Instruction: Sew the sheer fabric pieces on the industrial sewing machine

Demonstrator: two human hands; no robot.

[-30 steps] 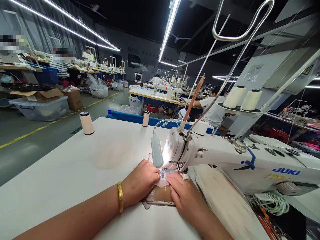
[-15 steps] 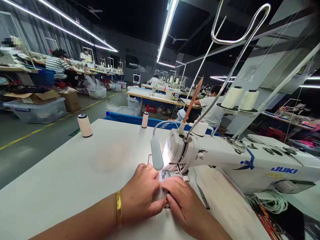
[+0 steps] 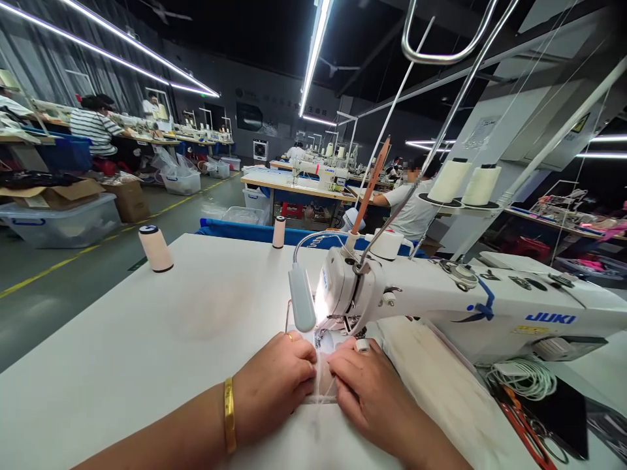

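A white sewing machine (image 3: 416, 287) stands at the right, its small lamp (image 3: 302, 300) lighting the needle area. In front of the presser foot lies a narrow piece of thin, pale sheer fabric (image 3: 327, 373), with a light thread or edge running down it. My left hand (image 3: 274, 375), with a gold bracelet (image 3: 229, 414), has its fingers curled closed at the fabric's left side. On the other side my right hand (image 3: 372, 391) is closed on the fabric, thumb under the fingers. The fingertips of both hands are partly hidden.
Two pale pink thread spools (image 3: 155, 249) stand on the white table (image 3: 196, 339). More pale cloth (image 3: 431, 372) lies under the machine arm. Orange-handled scissors (image 3: 522, 424) and a coiled white cord (image 3: 526, 378) are at the right. Other people work at machines beyond.
My hands have moved apart, leaving the fabric between them visible. Before, the fingers nearly met over it. The view has shifted slightly.
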